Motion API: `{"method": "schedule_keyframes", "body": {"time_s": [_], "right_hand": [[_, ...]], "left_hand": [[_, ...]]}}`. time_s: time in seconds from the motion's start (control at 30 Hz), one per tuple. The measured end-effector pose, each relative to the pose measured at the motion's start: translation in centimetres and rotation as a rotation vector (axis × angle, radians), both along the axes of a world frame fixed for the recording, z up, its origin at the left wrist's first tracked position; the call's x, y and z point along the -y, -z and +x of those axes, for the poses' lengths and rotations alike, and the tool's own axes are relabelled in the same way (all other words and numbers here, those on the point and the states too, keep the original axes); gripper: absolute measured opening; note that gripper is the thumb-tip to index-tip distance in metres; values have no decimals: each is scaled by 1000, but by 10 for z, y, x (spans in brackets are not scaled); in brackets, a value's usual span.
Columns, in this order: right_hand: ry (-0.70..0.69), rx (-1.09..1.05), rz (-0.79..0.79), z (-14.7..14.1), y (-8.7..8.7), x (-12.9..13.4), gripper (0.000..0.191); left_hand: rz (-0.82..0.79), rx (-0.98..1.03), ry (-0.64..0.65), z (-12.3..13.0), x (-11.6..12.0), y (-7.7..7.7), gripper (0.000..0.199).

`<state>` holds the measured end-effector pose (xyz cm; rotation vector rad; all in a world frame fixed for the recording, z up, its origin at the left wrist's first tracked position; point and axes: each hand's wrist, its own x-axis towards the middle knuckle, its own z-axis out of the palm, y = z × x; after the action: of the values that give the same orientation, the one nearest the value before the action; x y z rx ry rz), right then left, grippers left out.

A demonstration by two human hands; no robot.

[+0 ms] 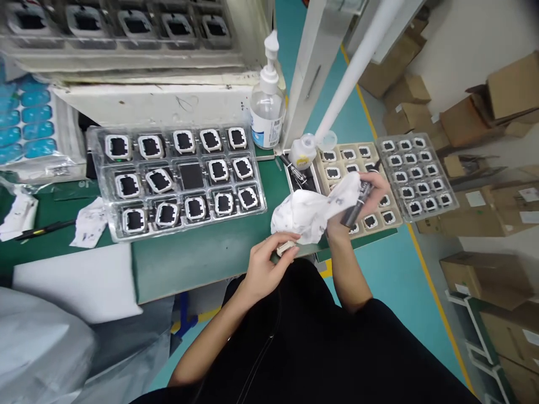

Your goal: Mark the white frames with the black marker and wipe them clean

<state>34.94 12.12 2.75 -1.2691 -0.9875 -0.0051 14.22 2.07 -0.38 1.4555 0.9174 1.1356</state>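
Note:
Between the thumb and fingers of my left hand [265, 266] is a small white frame part [286, 247], held edge-on near the bench's front edge. My right hand [370, 196] grips a black marker pen [356, 206] together with a white cloth [305, 213] dotted with dark marks. The cloth hangs leftward, its lower edge close to my left fingers. To the left lies a clear plastic tray [177, 233] of similar white frames with black centres; one middle pocket holds no frame. A beige tray [385, 229] of such frames sits partly behind my right hand.
A pump bottle [267, 120] and a small white bottle [302, 151] stand behind the cloth. Another clear tray [450, 199] lies at the right. Stacked trays [147, 56] rise at the back left. White foam sheet [76, 280] overhangs the front edge; cardboard boxes [488, 207] stand far right.

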Motion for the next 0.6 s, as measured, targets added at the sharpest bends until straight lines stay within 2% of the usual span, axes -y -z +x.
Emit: {"method": "schedule_keyframes", "body": {"time_s": [0.1, 0.23, 0.33, 0.47, 0.6], "right_hand": [[-45, 186, 87, 3, -5, -34, 17], [-136, 227, 23, -7, -10, -61, 10], [-135, 260, -63, -11, -9, -72, 7], [-50, 335, -160, -10, -7, -80, 5], [14, 323, -250, -10, -9, -83, 12]], "left_hand": [[-89, -11, -62, -8, -1, 11, 10], [-213, 57, -107, -15, -1, 18, 14], [-239, 44, -94, -17, -2, 19, 17], [-245, 20, -48, -18, -4, 18, 22], [-239, 12, -5, -20, -6, 16, 20]]}}
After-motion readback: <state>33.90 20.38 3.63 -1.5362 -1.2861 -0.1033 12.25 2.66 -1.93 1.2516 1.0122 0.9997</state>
